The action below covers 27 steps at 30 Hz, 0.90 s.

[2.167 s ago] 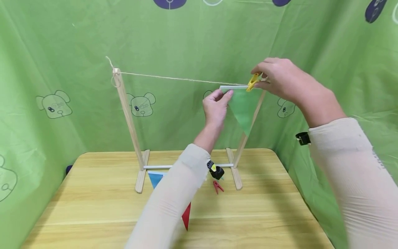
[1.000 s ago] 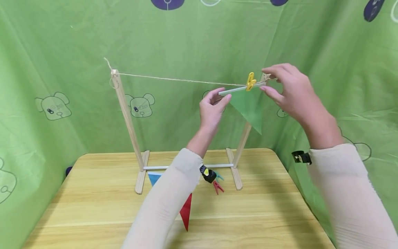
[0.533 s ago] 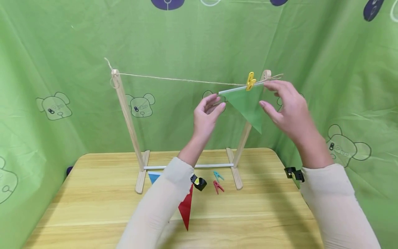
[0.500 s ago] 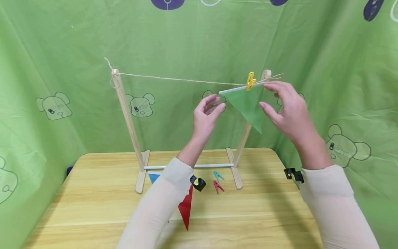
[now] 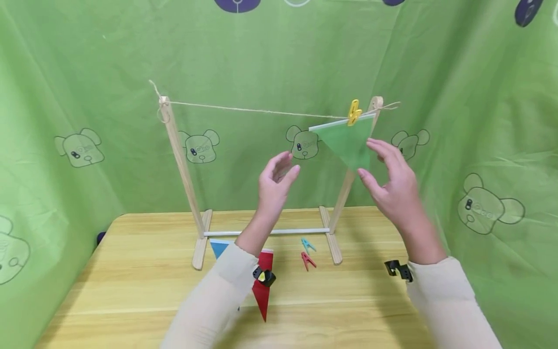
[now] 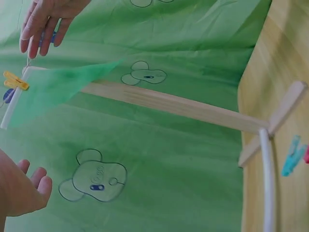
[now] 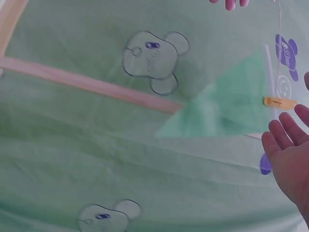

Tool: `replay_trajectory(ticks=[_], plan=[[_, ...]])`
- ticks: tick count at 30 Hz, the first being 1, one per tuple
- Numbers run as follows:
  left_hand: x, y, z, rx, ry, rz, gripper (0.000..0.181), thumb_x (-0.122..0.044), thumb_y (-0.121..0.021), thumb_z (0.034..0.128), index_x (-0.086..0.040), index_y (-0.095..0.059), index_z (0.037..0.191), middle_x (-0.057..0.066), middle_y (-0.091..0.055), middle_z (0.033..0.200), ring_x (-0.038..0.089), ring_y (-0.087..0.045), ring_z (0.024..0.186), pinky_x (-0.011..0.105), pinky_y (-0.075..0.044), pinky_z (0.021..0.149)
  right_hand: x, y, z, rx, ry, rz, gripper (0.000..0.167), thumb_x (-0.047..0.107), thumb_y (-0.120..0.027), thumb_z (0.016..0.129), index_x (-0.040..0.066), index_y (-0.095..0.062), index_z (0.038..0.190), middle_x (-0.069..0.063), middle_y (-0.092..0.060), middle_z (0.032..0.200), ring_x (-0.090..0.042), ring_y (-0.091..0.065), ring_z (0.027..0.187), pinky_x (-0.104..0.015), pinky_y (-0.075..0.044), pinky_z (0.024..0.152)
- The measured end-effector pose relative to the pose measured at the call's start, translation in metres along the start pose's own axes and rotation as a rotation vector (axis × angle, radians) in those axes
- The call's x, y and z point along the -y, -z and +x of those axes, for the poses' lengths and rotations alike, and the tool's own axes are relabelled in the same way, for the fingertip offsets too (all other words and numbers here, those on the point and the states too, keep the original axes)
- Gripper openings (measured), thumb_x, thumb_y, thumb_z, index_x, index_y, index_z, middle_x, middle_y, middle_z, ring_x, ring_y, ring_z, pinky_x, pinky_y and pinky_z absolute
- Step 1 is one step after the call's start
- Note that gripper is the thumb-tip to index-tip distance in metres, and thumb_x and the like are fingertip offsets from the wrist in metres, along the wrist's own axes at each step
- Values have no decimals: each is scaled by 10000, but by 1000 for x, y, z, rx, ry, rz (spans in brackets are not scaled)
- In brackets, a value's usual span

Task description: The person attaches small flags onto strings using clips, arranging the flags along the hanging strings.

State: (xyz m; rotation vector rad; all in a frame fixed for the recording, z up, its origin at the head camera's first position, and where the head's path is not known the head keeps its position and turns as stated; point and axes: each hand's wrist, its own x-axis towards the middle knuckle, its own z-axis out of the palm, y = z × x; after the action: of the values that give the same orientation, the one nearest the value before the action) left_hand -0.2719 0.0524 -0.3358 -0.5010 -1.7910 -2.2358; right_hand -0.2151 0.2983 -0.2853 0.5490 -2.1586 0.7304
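Note:
A green pennant hangs by its white top edge from the string, held by one yellow clothespin. The pennant tilts, its left end lower than its right. Below and left of it, my left hand holds nothing, fingers relaxed and thumb apart. My right hand is just right of the pennant's lower part, also holding nothing. In the left wrist view, the pennant and the yellow clothespin lie between both hands. The right wrist view shows the pennant near my right fingers.
A wooden stand with a left post and a right post bears the string; a white rod joins the feet. On the table lie a teal clothespin, a red clothespin, a blue pennant and a red pennant, partly behind my left arm.
Both hands have let go of the hanging green pennant and moved down and away from it. The yellow clothespin now holds it alone. More of the red pennant shows.

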Motion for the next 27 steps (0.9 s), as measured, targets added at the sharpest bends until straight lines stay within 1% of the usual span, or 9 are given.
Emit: replay_trajectory(ticks=[3,8,12,16,20,24,27], plan=[[7,9,-9,-4,5,6,533,-212,-723,967,-89,-542,1453,54,-617,1430,209,-571,1350,412,-421,1186,-3,-11,-10,-9,-5,32,624,18,-758,896,46,-523,1473,-132,-523,1524,-354,-521,1361,-175,-351,1166],[18,25,-19,-9,7,24,518,-229,-723,970,-129,-552,1449,34,-618,1433,208,-568,1353,414,-420,1185,-9,-27,-31,-31,-39,74,638,-16,-753,885,32,-513,1474,-136,-514,1531,-350,-506,1384,-168,-344,1177],[24,37,-25,-6,-5,56,516,-235,-719,976,-121,-552,1451,43,-613,1443,269,-552,1376,420,-420,1184,-14,-37,-47,-22,-59,91,673,-27,-748,883,46,-489,1500,-137,-497,1551,-333,-486,1413,-173,-334,1189],[28,47,-32,8,-16,140,534,-267,-721,974,-146,-547,1465,22,-600,1468,217,-538,1394,388,-420,1184,-18,-48,-62,7,-89,104,697,7,-753,897,80,-467,1528,-127,-474,1575,-334,-469,1431,-160,-318,1191],[33,59,-41,35,-25,243,557,-315,-724,971,-194,-536,1481,6,-575,1500,138,-515,1400,404,-407,1191,-19,-58,-78,47,-140,102,706,59,-764,910,111,-456,1544,-112,-462,1587,-359,-485,1411,-129,-309,1172],[38,71,-49,55,-31,309,571,-302,-739,966,-209,-530,1489,24,-556,1516,167,-495,1415,431,-399,1195,-22,-69,-91,77,-164,103,715,73,-772,910,112,-450,1547,-125,-458,1587,-369,-492,1402,-114,-302,1166],[41,78,-54,58,-18,360,575,-289,-754,956,-220,-538,1484,20,-553,1508,206,-492,1411,441,-405,1184,-23,-78,-99,86,-170,124,711,53,-780,897,70,-458,1531,-155,-466,1573,-375,-489,1401,-105,-304,1160]])
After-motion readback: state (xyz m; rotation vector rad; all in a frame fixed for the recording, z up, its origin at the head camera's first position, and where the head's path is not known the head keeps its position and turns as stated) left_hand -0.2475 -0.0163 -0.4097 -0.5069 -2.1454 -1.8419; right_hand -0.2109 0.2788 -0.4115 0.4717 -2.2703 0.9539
